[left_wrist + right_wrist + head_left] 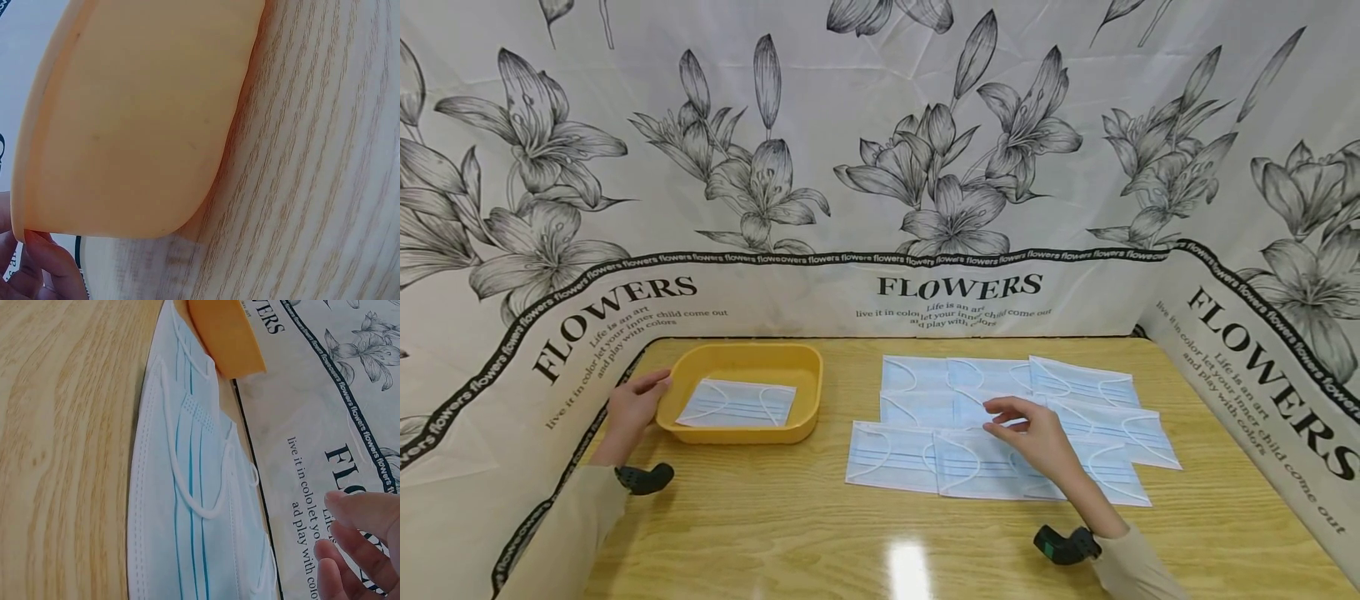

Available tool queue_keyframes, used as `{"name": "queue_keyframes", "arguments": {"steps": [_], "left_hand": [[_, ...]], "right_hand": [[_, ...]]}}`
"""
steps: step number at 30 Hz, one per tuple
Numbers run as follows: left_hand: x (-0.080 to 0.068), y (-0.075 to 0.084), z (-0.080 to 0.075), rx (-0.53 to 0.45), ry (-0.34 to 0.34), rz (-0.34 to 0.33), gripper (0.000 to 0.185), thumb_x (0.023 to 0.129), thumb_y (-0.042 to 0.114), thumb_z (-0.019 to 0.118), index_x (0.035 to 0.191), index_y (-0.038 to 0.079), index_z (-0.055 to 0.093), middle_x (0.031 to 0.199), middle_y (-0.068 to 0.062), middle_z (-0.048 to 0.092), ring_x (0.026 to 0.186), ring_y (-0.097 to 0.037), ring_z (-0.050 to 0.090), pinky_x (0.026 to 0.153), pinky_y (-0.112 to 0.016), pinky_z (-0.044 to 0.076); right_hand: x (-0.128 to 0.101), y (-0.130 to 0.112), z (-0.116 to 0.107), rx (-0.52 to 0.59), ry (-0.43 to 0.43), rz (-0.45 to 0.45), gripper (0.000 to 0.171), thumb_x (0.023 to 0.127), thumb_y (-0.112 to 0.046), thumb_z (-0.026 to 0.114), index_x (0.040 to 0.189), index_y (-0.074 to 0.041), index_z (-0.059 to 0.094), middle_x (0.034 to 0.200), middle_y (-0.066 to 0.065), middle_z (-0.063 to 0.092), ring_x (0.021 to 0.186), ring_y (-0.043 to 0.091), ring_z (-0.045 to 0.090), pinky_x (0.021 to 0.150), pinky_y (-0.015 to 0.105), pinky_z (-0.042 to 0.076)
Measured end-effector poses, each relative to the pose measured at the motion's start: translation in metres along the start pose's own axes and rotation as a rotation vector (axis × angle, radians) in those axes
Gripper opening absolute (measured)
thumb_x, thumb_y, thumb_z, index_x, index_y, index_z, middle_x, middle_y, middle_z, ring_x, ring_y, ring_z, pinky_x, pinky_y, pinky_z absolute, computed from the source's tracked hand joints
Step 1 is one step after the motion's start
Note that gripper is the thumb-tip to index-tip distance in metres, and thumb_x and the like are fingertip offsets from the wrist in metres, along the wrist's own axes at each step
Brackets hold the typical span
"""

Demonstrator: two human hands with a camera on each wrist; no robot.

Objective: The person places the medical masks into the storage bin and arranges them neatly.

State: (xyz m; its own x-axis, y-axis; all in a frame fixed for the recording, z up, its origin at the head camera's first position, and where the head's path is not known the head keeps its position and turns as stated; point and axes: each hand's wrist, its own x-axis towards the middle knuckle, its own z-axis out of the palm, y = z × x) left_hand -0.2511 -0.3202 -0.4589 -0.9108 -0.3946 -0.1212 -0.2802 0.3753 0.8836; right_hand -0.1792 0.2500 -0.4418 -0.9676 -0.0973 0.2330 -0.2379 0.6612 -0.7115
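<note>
My left hand grips the left rim of a yellow plastic basin, thumb and fingers pinching its edge in the left wrist view. One light blue face mask with white ear loops lies flat inside that basin. Over on the right, several more face masks are spread in overlapping rows on the table. My right hand hovers above them with loosely bent fingers and nothing between thumb and fingertips. Seen from the right wrist, a nearby mask shows its pleats and ear loop.
The wooden table carries a bright light reflection near its front. Behind and beside it hangs a white cloth printed with flowers and lettering. Dark camera mounts are strapped at both wrists.
</note>
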Motion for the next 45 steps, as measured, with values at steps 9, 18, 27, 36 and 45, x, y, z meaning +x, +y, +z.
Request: {"name": "queue_keyframes", "arguments": {"steps": [9, 18, 27, 36, 45], "left_hand": [[-0.001, 0.0, 0.001, -0.012, 0.008, -0.011, 0.047, 0.095, 0.035, 0.058, 0.132, 0.006, 0.059, 0.137, -0.022, 0.053, 0.089, -0.005, 0.059, 0.055, -0.017, 0.05], [-0.01, 0.011, 0.001, -0.035, 0.003, -0.028, 0.045, 0.098, 0.03, 0.053, 0.136, 0.005, 0.055, 0.14, -0.021, 0.05, 0.075, 0.009, 0.052, 0.061, -0.01, 0.05], [-0.015, 0.016, -0.001, -0.018, -0.034, -0.021, 0.046, 0.099, 0.028, 0.05, 0.138, 0.002, 0.052, 0.139, -0.024, 0.05, 0.069, 0.012, 0.051, 0.061, -0.014, 0.051], [-0.013, 0.011, -0.001, 0.044, -0.01, 0.007, 0.046, 0.099, 0.031, 0.052, 0.135, 0.003, 0.055, 0.136, -0.024, 0.053, 0.073, 0.011, 0.051, 0.061, -0.012, 0.049], [-0.011, 0.008, 0.002, 0.055, 0.036, 0.017, 0.048, 0.096, 0.036, 0.057, 0.131, 0.003, 0.059, 0.13, -0.02, 0.059, 0.093, -0.01, 0.063, 0.058, -0.019, 0.052]], "right_hand": [[-0.005, 0.008, -0.009, -0.047, 0.028, 0.012, 0.031, 0.084, -0.018, 0.074, 0.113, -0.006, 0.069, 0.105, 0.011, 0.072, 0.088, 0.018, 0.066, 0.073, 0.019, 0.054], [-0.008, 0.02, -0.024, -0.095, 0.064, 0.045, 0.032, 0.085, -0.019, 0.074, 0.114, -0.007, 0.068, 0.107, 0.011, 0.072, 0.089, 0.018, 0.066, 0.072, 0.015, 0.052], [-0.013, 0.036, -0.04, -0.107, 0.098, 0.018, 0.032, 0.085, -0.019, 0.074, 0.114, -0.007, 0.069, 0.105, 0.013, 0.072, 0.081, -0.011, 0.058, 0.07, 0.013, 0.051], [-0.013, 0.05, -0.063, -0.173, 0.134, 0.021, 0.031, 0.085, -0.018, 0.074, 0.113, -0.005, 0.069, 0.104, 0.016, 0.071, 0.078, -0.018, 0.053, 0.067, 0.008, 0.048], [-0.02, 0.062, -0.081, -0.182, 0.176, 0.002, 0.031, 0.084, -0.018, 0.075, 0.112, -0.005, 0.069, 0.103, 0.012, 0.071, 0.083, -0.02, 0.05, 0.067, 0.006, 0.046]]}}
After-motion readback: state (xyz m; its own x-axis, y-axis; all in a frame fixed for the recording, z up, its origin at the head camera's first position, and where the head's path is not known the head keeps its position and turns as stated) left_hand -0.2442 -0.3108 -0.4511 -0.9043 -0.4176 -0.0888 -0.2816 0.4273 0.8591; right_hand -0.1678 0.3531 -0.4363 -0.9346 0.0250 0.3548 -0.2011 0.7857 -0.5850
